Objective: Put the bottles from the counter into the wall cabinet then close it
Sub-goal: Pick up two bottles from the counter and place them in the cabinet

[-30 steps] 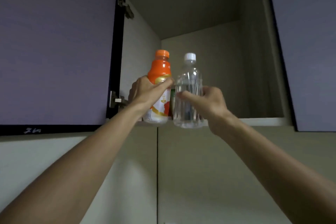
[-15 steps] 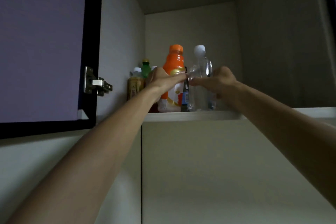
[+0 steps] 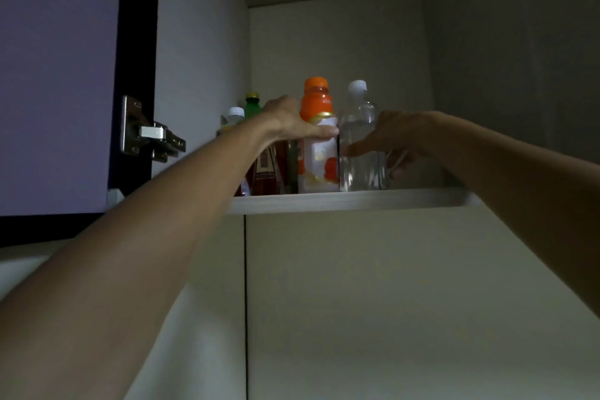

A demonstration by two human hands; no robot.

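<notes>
An orange juice bottle (image 3: 316,169) with an orange cap stands on the wall cabinet's shelf (image 3: 357,200). My left hand (image 3: 285,120) grips its middle, thumb across the front. Right beside it stands a clear water bottle (image 3: 360,114) with a white cap. My right hand (image 3: 396,133) is curled round its lower half, with the thumb on the front and the fingers behind. Both bottles are upright near the shelf's front edge, and they touch or nearly touch each other.
Several other bottles crowd the shelf's left end: a green one (image 3: 252,104), a white-capped one (image 3: 235,112) and a dark reddish one (image 3: 266,172). The left cabinet door (image 3: 58,75) hangs open, its metal hinge (image 3: 146,133) jutting out. Bare shelf lies to the right of the water bottle.
Both hands carried the two bottles from the shelf's front edge deeper into the cabinet and set them on the shelf. The view has come closer.
</notes>
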